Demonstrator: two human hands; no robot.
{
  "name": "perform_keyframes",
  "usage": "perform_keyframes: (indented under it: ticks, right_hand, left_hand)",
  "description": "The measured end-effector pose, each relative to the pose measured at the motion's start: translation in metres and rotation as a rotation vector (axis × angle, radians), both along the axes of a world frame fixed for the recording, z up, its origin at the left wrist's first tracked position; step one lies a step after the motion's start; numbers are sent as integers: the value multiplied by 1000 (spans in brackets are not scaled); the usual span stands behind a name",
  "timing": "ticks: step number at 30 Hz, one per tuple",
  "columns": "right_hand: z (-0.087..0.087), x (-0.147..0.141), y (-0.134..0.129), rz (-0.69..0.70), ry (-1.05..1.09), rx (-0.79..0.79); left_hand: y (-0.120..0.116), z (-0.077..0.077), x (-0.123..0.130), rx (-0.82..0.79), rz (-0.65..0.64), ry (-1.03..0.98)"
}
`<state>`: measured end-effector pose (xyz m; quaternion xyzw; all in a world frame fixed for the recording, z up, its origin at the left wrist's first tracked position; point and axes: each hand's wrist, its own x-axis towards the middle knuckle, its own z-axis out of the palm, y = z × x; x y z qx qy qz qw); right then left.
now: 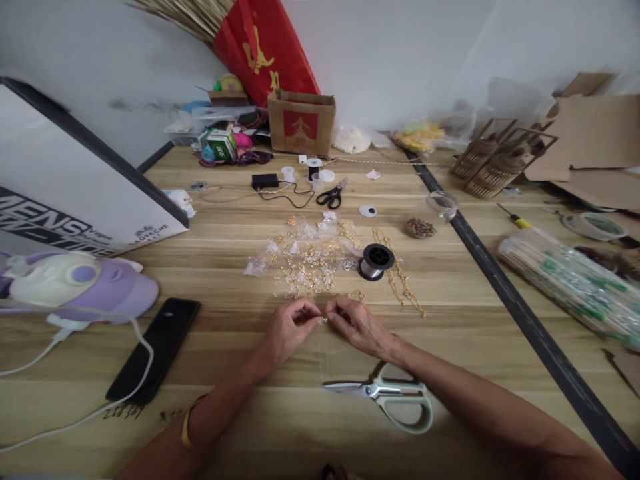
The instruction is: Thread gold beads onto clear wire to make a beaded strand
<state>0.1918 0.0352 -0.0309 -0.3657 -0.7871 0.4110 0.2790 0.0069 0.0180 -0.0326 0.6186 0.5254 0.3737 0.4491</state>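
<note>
My left hand [294,328] and my right hand [359,325] meet over the wooden table, each with thumb and forefinger pinched together. Between the fingertips shows a tiny shiny bead [325,321], with a thin clear thread [324,353] seeming to hang below it. Just beyond my hands spreads a pile of small gold and clear beads [305,272]. A black spool of fine wire [376,261] stands right of the pile, with a gold chain [397,273] beside it. Large pale-handled scissors [390,393] lie partly open below my right hand.
At the left are a black phone [155,350], a purple and white appliance [80,283] with a white cable, and a large box [75,173]. Black-handled scissors [333,193] and a jar of beads [425,219] lie farther back. Packaged sticks [565,280] are at the right.
</note>
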Motion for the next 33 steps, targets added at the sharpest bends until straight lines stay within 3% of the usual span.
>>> perform_keyframes:
  ticks: [13, 25, 33]
  right_hand:
    - [1, -1, 0, 0, 19, -28]
    - [1, 0, 2, 23, 79, -227]
    - [1, -2, 1, -26, 83, -216]
  left_hand:
    - [-3, 1, 3, 294, -41, 174]
    - [-1, 6, 0, 277, -58, 224]
    - [-6, 3, 3, 352, 52, 173]
